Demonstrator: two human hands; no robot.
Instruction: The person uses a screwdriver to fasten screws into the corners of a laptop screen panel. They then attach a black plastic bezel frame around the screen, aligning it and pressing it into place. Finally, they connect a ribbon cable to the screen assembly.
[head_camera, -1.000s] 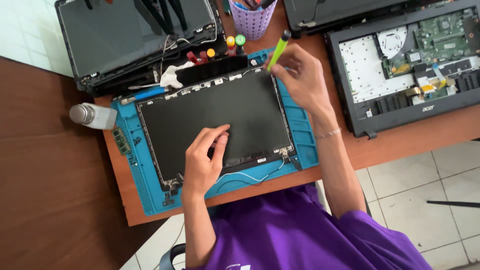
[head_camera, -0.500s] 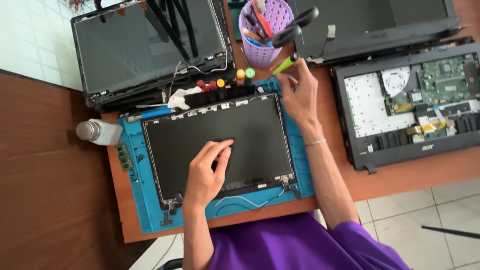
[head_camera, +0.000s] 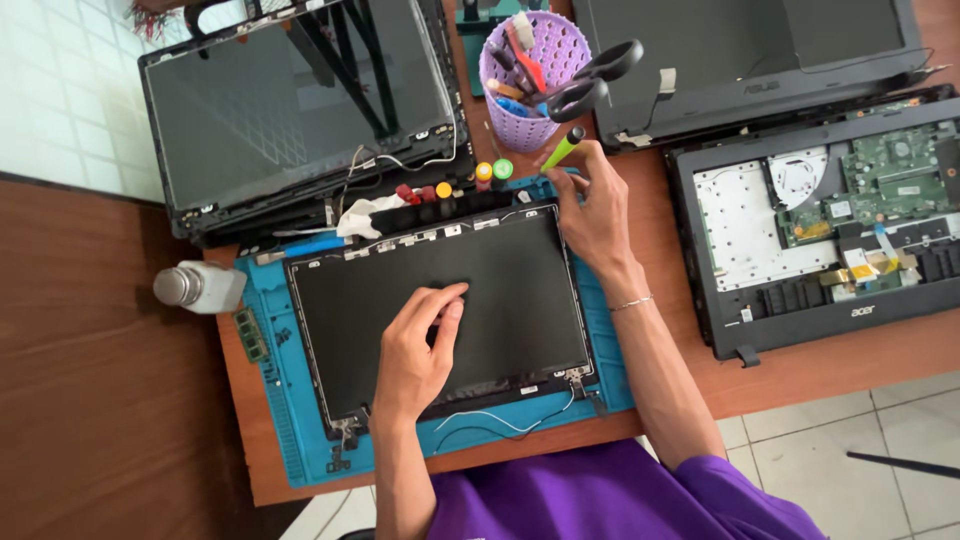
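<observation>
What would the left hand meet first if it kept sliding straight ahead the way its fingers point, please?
The left hand lies flat on the dark laptop screen panel, fingers aimed up and to the right. It would likely reach the panel's top edge first, then the screwdrivers lined up just beyond it.

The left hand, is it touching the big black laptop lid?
Touching. The head view shows the left hand resting flat on the black laptop lid, fingers pressed against its surface with no gap.
</observation>
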